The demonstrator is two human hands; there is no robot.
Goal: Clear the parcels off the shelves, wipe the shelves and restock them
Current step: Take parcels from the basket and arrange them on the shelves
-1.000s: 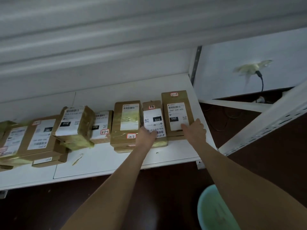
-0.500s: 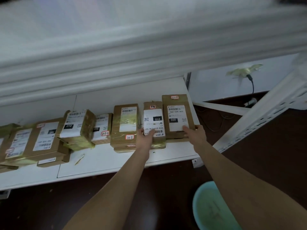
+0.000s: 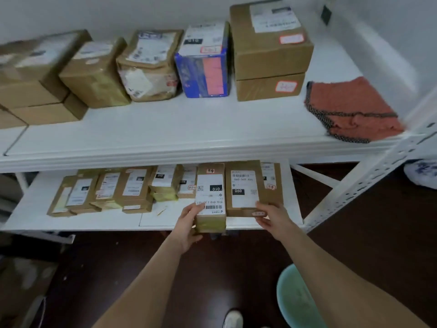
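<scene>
the 010 parcel (image 3: 210,197) and the 090 parcel (image 3: 243,190) lie side by side at the right end of the lower shelf (image 3: 94,221), long axes running away from us. our left hand (image 3: 189,223) curls round the 010 parcel's near corner; our right hand (image 3: 272,217) pinches the 090 parcel's near end. we judge 1 straight pull towards us clears both.

Two shelves (image 3: 189,129) are carrying many brown parcels (image 3: 272,59), one blue box (image 3: 203,74) and one orange cloth (image 3: 350,107); two hands (image 3: 189,224) are gripping two parcels.
</scene>
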